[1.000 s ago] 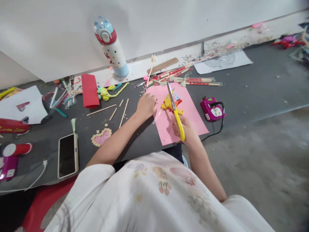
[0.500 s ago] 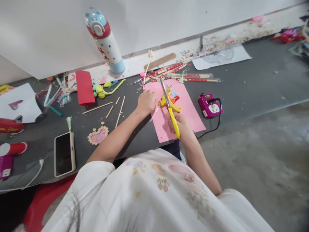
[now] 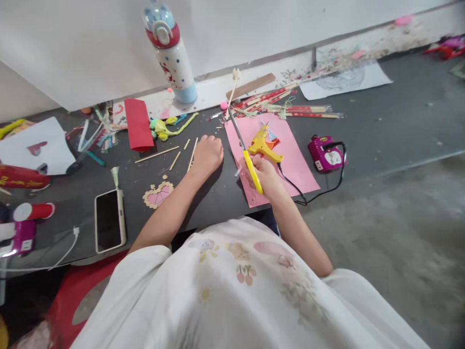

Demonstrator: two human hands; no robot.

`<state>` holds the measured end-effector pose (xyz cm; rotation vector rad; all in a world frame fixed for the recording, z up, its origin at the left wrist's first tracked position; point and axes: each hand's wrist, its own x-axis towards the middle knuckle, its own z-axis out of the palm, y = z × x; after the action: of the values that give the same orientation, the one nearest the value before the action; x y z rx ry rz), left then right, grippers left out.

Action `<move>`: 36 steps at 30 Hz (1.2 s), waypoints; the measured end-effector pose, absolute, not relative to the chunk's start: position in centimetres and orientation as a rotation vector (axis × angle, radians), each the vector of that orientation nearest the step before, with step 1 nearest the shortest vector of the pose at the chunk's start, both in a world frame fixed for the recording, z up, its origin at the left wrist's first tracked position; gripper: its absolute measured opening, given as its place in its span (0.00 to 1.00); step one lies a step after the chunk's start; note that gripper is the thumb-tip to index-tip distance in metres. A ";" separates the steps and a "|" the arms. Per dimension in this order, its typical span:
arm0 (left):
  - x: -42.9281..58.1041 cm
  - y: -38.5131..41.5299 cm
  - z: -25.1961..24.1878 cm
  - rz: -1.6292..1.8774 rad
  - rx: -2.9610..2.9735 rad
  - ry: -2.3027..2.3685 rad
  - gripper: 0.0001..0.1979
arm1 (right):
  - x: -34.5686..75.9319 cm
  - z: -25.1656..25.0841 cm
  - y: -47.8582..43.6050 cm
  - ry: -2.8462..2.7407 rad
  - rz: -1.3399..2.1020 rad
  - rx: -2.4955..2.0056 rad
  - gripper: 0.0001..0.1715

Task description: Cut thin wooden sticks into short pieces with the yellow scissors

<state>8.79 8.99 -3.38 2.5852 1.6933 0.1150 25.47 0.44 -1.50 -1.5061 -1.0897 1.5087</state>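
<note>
My right hand (image 3: 267, 177) is closed round the yellow handles of a pair of scissors (image 3: 253, 172). The blades look closed and point up and away, over the left part of a pink sheet of paper (image 3: 296, 165). Just beyond that hand, a yellow glue gun (image 3: 265, 145) lies on the sheet. My left hand (image 3: 209, 154) rests on the dark table with its fingers curled in; whatever they may hold is hidden. Close to its left side lies a thin wooden stick (image 3: 193, 152). Short stick pieces (image 3: 175, 161) and a heart-shaped piece with a beaded-looking edge (image 3: 159, 195) are farther left.
A tall bottle (image 3: 178, 68) stands at the back by the wall. Red-wrapped sticks (image 3: 308, 111) lie behind the pink sheet. On the right is a purple box (image 3: 325, 154) with a black cable. A phone (image 3: 109, 222) and a red card (image 3: 138, 125) lie left.
My left hand has moved left, off the pink sheet's edge and beside the stick. The scissors have shifted left, away from over the glue gun. The whole view has shifted slightly.
</note>
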 end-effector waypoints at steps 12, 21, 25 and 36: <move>-0.4 8.1 -2.9 0.311 2.305 1.935 0.09 | 22.0 -1.0 -0.3 -1.082 1.590 -1.536 0.28; -7.1 9.4 -3.0 0.245 2.294 2.038 0.10 | 20.3 -1.6 -1.1 -1.173 1.589 -1.545 0.28; -7.1 9.9 -3.1 0.159 2.368 1.982 0.10 | 19.9 -1.9 -1.3 -1.203 1.559 -1.584 0.28; -6.6 9.9 -2.8 0.070 2.493 1.920 0.13 | 21.1 -2.5 -1.9 -1.155 1.542 -1.580 0.26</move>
<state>-6.63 9.93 -2.84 2.4930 1.9197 0.0698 21.06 -1.88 -2.55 -1.5796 -1.1551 1.5419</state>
